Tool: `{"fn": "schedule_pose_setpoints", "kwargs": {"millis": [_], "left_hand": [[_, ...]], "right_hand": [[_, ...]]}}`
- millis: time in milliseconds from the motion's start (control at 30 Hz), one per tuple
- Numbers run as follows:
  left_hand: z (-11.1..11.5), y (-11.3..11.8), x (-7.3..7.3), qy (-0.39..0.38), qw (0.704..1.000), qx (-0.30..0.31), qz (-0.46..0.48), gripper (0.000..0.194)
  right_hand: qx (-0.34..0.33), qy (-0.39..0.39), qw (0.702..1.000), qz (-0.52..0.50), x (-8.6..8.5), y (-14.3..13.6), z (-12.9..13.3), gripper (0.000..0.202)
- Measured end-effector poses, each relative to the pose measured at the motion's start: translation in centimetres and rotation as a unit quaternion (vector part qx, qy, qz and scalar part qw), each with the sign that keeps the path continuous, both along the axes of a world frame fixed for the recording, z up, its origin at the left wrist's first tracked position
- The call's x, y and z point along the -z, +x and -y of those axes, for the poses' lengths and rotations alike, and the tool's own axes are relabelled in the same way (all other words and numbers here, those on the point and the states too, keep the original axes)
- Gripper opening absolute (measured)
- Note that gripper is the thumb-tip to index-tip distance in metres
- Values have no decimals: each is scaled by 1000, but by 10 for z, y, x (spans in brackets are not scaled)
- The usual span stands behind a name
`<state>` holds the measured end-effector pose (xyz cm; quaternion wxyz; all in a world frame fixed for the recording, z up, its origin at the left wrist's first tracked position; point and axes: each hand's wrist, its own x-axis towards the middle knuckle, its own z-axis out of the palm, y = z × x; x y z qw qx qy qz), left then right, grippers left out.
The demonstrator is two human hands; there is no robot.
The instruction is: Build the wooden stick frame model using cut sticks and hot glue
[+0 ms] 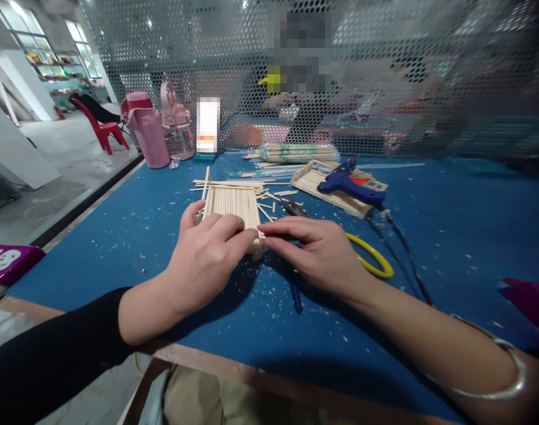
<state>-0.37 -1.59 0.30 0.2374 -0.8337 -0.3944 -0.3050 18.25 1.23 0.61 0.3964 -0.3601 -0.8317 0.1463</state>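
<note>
Grip of the left hand [207, 254] is closed on the near side of a stick panel [234, 202], while the right hand [324, 248] pinches its near right corner between thumb and forefinger. The panel sits between the hands, over the middle of the blue tabletop [136, 242]. Loose sticks [238, 184] lie beyond it; to the right, a blue glue gun [351, 186] rests on another stick frame [311, 183].
</note>
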Motion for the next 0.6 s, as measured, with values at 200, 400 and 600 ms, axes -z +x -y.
{"fn": "schedule_pose_setpoints", "kwargs": {"millis": [200, 400, 600], "left_hand": [[0, -1, -1, -12, 1000, -16, 9, 28], [0, 0, 1, -11, 1000, -16, 9, 26], [3, -7, -6, -23, 995, 15, 91, 23]], "right_hand": [[-7, -11, 1000, 1, -1, 0, 0, 15], [0, -6, 1000, -4, -2, -1, 0, 13], [5, 4, 1000, -1, -3, -2, 1, 12]]}}
